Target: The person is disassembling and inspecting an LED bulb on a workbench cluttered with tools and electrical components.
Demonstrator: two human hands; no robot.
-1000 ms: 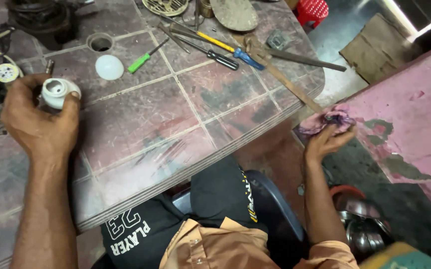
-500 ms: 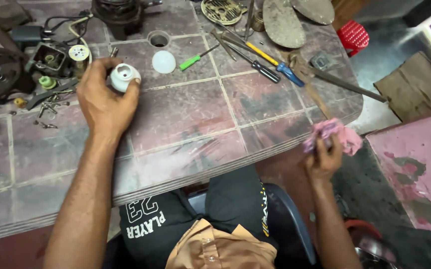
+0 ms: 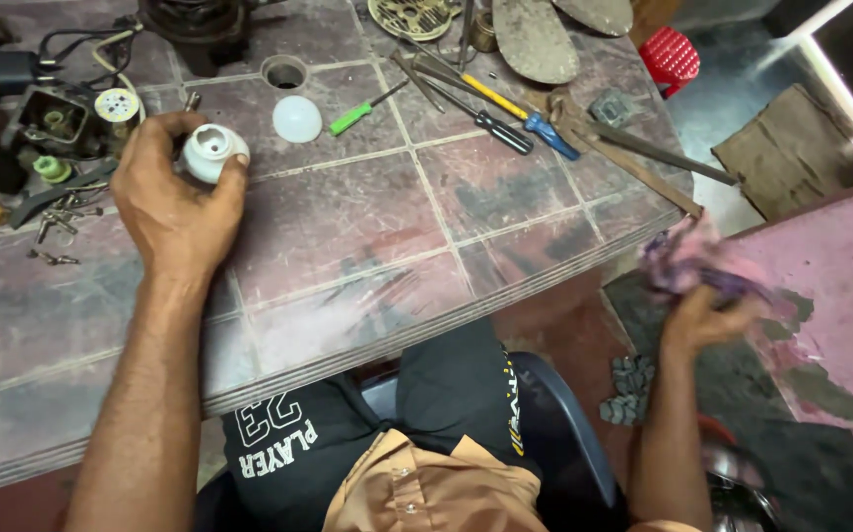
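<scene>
Here, bulb base: a white bulb base [image 3: 212, 153] sits in the left hand, its open round end facing up, held over the tabletop at about ten o'clock in the view.
Left hand: the left hand [image 3: 172, 202] is clamped on the bulb base, thumb on one side and fingers wrapped round the other, the forearm running down to seven o'clock.
Right hand: the right hand [image 3: 704, 313] is off the tabletop at about three o'clock, fingers closed on a pinkish-purple rag [image 3: 687, 261] that is blurred.
White dome: a white round dome [image 3: 297, 118] lies on the tabletop at two o'clock from the left hand, near it but apart.
Green screwdriver: a green-handled screwdriver [image 3: 360, 112] lies just beside the dome, at its three o'clock.
Hole: a round hole [image 3: 284, 72] in the tabletop sits at twelve o'clock from the dome.
Other tools: a black-handled screwdriver [image 3: 501, 132] and a blue-and-yellow one [image 3: 533, 120] lie side by side towards one o'clock in the view.
Small parts: loose screws [image 3: 55, 222] and a green piece [image 3: 50, 167] lie at nine o'clock from the left hand.
Tabletop: the tiled, scuffed reddish tabletop [image 3: 367, 256] carries all these.
Red stool: a red plastic stool [image 3: 671, 57] stands on the floor at one o'clock, beyond the tabletop's edge.
</scene>
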